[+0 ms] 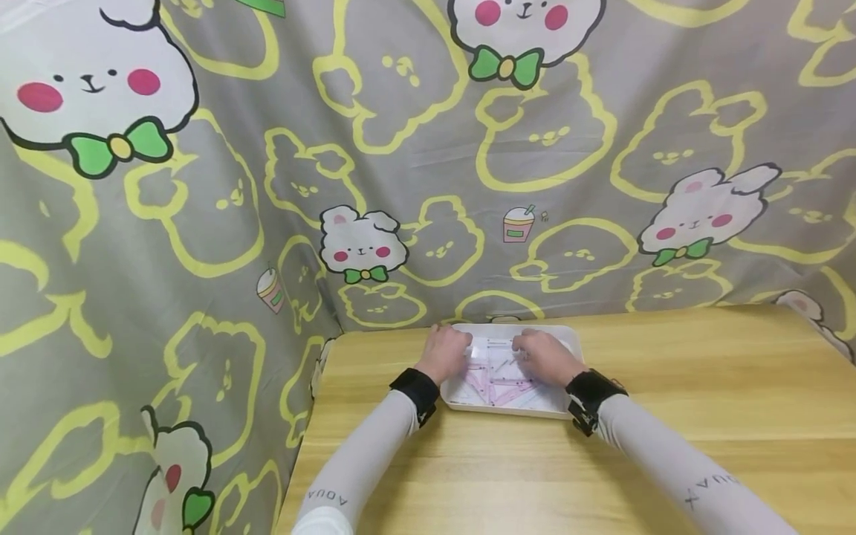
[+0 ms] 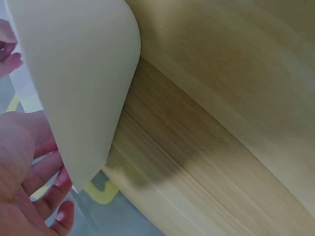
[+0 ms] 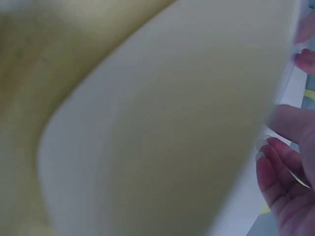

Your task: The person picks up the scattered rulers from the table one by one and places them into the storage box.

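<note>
A shallow white tray (image 1: 510, 410) lies on the table with printed sheets (image 1: 511, 391) in it, white with pink shapes, partly under a glossy clear film (image 1: 479, 348). My left hand (image 1: 446, 352) reaches over the left rim, its fingertips at the film's left side. My right hand (image 1: 548, 358) reaches in from the right, fingers bent, at the upper right of the sheets. Seen from below in the left wrist view, the tray wall (image 2: 81, 88) hides the thumb tip of my left hand (image 2: 29, 172). I cannot tell whether either hand pinches the film.
The wooden table (image 1: 702, 394) extends right and toward me. A grey curtain (image 1: 428, 171) with yellow outlines and white rabbit prints hangs right behind the tray and along the table's left side. Both wrists carry black straps (image 1: 416, 394).
</note>
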The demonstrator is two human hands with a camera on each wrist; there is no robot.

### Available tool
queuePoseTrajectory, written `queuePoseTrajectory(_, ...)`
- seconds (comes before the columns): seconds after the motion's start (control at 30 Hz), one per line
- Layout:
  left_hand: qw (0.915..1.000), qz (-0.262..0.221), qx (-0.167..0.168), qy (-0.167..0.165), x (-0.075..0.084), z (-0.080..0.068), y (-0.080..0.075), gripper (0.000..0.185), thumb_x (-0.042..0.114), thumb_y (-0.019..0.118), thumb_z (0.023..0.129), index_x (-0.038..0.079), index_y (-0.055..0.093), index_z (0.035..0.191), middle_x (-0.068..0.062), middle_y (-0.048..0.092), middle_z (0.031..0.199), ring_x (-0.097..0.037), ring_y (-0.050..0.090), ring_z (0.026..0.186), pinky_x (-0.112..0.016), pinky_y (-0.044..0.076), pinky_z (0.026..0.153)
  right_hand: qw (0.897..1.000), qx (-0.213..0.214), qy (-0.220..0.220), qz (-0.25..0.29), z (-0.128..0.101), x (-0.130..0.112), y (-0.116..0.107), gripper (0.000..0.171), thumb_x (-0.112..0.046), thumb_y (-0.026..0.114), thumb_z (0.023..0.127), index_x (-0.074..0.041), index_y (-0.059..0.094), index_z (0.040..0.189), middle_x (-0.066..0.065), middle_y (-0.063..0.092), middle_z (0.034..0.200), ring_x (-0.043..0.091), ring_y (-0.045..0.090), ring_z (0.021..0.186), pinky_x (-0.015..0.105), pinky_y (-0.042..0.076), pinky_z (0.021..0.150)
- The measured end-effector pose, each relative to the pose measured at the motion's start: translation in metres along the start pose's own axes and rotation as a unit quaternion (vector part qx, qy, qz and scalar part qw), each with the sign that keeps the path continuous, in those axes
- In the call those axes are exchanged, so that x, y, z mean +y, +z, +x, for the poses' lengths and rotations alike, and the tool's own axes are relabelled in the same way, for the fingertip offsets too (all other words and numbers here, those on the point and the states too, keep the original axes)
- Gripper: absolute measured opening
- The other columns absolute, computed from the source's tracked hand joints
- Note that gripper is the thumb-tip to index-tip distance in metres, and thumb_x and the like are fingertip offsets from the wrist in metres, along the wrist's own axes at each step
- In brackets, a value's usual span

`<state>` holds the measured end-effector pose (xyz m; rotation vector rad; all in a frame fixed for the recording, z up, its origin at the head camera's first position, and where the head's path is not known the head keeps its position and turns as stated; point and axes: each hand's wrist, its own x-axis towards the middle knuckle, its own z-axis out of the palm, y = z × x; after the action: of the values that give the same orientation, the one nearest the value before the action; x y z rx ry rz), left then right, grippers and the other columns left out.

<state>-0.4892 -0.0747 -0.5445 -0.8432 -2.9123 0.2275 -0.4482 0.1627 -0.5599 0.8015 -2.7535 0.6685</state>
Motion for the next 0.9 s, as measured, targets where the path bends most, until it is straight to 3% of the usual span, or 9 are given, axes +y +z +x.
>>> queuePoseTrajectory(0.2,0.9996,-0.007,-0.016,-0.024,0.01,0.0,-0.004,0.008,0.016,0.07,0.092,0.02,0.074,0.098,0.001,0.076,0.099,-0.024,0.068,0.096,-0.04,0.046,0.085,0.999,0.025,-0.028,-0.027,-0.002,-0.003,0.008,0.014,0.006,0.075,0.083,0.001,0.072,0.096,0.009,0.064,0.088,0.027,0.065,0.077,0.045,0.059,0.074)
queuePoseTrajectory(0.4,0.9988,0.007,0.016,-0.046,0.011,-0.001,-0.002,0.015,0.012,0.073,0.089,0.019,0.077,0.102,0.0,0.077,0.102,-0.024,0.07,0.096,-0.04,0.051,0.085,0.997,0.037,-0.053,-0.03,-0.004,-0.008,0.01,0.009,0.009,0.07,0.085,0.001,0.073,0.089,0.006,0.058,0.085,0.022,0.058,0.075,0.041,0.056,0.071)
queuePoseTrajectory(0.57,0.9973,0.008,0.037,-0.063,0.008,-0.003,0.008,0.016,0.013,0.07,0.093,0.016,0.076,0.107,-0.002,0.075,0.104,-0.026,0.069,0.099,-0.039,0.054,0.083,0.997,0.027,-0.053,-0.051,-0.007,-0.012,0.015,0.006,0.005,0.071,0.089,0.002,0.073,0.093,0.013,0.06,0.093,0.029,0.059,0.082,0.046,0.056,0.076)
queuePoseTrajectory(0.9,0.9969,0.001,0.03,-0.073,0.009,-0.008,0.023,0.019,0.018,0.07,0.094,0.017,0.076,0.113,-0.003,0.074,0.109,-0.026,0.067,0.105,-0.041,0.053,0.087,0.998,0.011,-0.034,-0.047,-0.014,-0.019,0.027,0.017,0.005,0.067,0.092,0.006,0.073,0.107,0.022,0.064,0.112,0.039,0.061,0.097,0.053,0.055,0.085)
